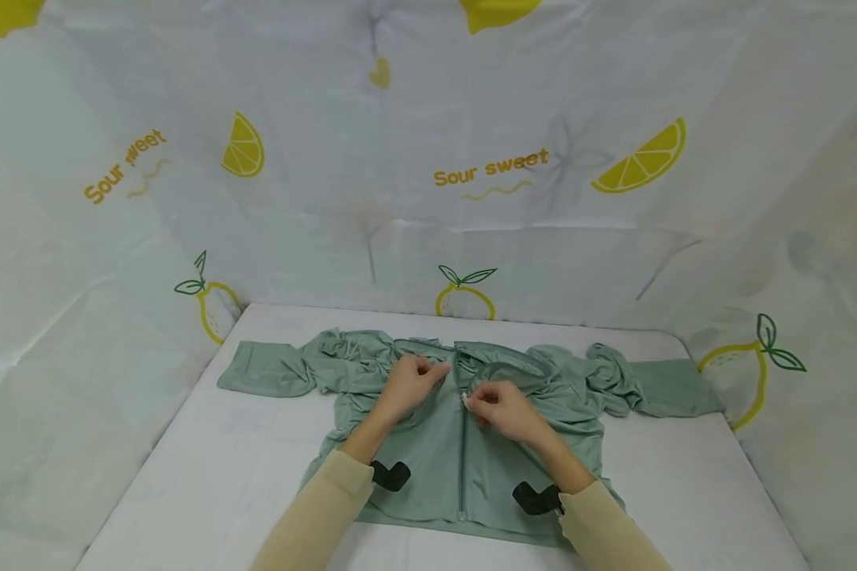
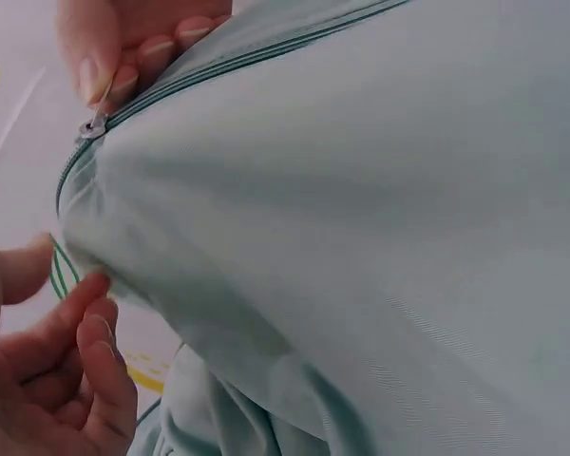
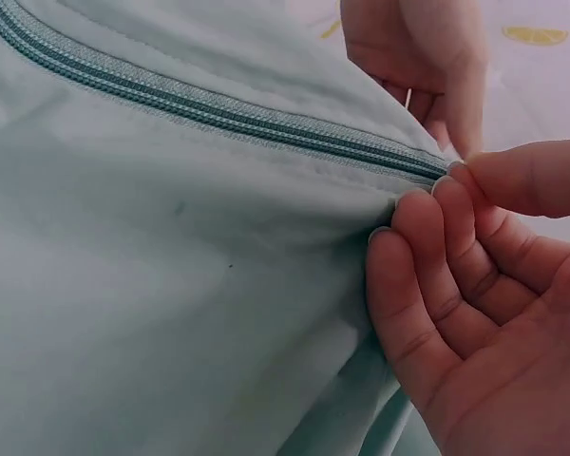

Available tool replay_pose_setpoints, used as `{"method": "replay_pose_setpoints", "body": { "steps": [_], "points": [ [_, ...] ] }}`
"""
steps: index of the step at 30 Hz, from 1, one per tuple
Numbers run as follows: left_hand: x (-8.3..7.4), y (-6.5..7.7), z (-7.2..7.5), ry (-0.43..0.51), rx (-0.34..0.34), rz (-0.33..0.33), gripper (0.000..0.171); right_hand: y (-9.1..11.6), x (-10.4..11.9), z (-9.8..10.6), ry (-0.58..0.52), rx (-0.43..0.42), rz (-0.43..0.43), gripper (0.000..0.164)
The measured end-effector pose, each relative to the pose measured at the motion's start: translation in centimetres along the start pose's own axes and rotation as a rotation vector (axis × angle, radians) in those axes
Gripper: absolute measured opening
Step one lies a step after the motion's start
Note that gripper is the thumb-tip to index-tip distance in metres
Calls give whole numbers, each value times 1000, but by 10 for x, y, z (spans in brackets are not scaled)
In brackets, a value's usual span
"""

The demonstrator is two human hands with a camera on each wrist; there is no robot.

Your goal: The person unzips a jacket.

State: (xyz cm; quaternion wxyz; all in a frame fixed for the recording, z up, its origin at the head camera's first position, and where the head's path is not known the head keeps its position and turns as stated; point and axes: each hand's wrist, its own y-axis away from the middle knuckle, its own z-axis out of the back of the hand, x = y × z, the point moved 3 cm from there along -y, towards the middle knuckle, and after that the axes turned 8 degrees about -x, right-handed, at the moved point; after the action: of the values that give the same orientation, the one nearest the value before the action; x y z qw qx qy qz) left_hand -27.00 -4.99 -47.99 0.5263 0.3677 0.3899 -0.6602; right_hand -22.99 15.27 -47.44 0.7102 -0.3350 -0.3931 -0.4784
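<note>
A sage-green zip-up jacket (image 1: 428, 468) lies front up, its sleeves spread to both sides. My right hand (image 1: 503, 408) pinches the zipper pull (image 2: 99, 119) between thumb and forefinger, lifting the front there. Below the slider the zipper (image 1: 463, 452) is joined down to the hem; above it the collar edges part. My left hand (image 1: 409, 387) is by the upper zipper edge on the left front. In the left wrist view its thumb and forefinger stand apart, the forefinger's tip right at the fabric edge. In the right wrist view the right fingers (image 3: 461, 271) hide the pull.
The jacket rests on a white-covered table (image 1: 257, 468). White sheeting (image 1: 371, 198) printed with lemons and lettering rises behind the table and at both sides. The left sleeve (image 1: 264, 369) and right sleeve (image 1: 674, 387) reach toward the table's side edges. Dark wrist-camera straps (image 1: 391, 476) hang near the cuffs.
</note>
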Motion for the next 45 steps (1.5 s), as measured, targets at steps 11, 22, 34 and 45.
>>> {"method": "replay_pose_setpoints", "body": {
  "steps": [11, 22, 34, 45],
  "points": [
    [1, 0, -8, 118, 119, 34, 27, -2, 2, 0, -43, 40, -6, 26],
    [3, 3, 9, -43, -96, 11, 25, 5, -7, -4, -29, 146, -9, 27],
    [-8, 15, -6, 86, 236, -30, 34, 4, 3, 0, -118, 129, -10, 26],
    [0, 11, 10, 74, -52, 89, 26, 17, 0, 0, -101, 225, 2, 22]
  ]
}}
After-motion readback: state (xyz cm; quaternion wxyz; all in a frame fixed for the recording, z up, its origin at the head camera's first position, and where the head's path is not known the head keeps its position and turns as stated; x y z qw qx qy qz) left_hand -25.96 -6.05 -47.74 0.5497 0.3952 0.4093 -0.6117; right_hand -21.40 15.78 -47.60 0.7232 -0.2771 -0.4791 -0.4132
